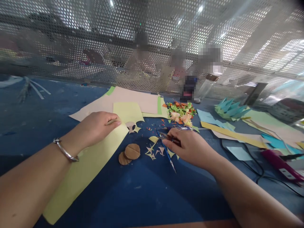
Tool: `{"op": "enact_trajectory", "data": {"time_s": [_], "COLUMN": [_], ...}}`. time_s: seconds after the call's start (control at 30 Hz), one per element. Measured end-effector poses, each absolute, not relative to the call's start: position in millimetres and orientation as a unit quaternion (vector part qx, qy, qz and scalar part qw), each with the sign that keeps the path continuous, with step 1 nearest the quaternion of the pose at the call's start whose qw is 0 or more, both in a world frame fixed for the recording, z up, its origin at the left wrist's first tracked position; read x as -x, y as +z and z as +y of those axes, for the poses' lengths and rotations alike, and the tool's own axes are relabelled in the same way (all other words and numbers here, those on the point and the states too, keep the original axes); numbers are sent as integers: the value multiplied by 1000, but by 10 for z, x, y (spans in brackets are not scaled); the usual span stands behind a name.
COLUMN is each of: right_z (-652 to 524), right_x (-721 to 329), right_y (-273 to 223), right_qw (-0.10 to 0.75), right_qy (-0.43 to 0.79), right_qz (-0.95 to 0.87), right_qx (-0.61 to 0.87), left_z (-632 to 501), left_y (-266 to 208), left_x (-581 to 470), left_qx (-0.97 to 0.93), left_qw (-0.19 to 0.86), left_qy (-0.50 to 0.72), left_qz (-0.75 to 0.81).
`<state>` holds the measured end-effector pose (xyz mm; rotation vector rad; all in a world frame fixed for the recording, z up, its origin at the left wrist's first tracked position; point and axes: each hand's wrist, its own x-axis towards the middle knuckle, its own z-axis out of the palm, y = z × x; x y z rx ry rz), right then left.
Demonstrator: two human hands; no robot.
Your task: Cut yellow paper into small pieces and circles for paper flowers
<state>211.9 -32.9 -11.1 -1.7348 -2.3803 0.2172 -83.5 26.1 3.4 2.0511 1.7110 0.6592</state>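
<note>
Pale yellow paper (104,156) sits pinched between the left hand's (101,126) thumb and fingers, its long edge slanting nearward. Blue tabletop (133,196) stretches from the cardboard discs (133,151) to the near rim. The right hand (190,144) grips scissors (169,137) (mostly hidden by fingers; I cannot tell the blades' spread). Both forearms (247,183) are cut off.

Paper sheet (92,169) left of discs (132,151)
</note>
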Motion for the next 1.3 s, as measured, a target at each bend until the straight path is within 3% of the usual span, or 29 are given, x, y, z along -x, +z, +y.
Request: {"op": "enact_trajectory", "data": {"time_s": [0.1,0.27,0.47,1.3], "right_z": [-340,-359,-387,-352], "right_x": [-2123,-2130,-2113,-2022], "right_y": [-116,-145,-153,-169], "right_qw": [55,-8,-17,20], "right_qy": [50,35,0,13], "right_qz": [-801,-792,-793,-795], "right_qx": [594,609,609,606], "left_z": [327,197,-121,8], "left_y": [2,36,-120,-392], "left_x": [896,768,183,67], "left_qx": [-765,-822,-888,-852], "left_qw": [61,-80,76,222], "left_qy": [162,185,156,176], "left_qz": [621,533,426,441]}}
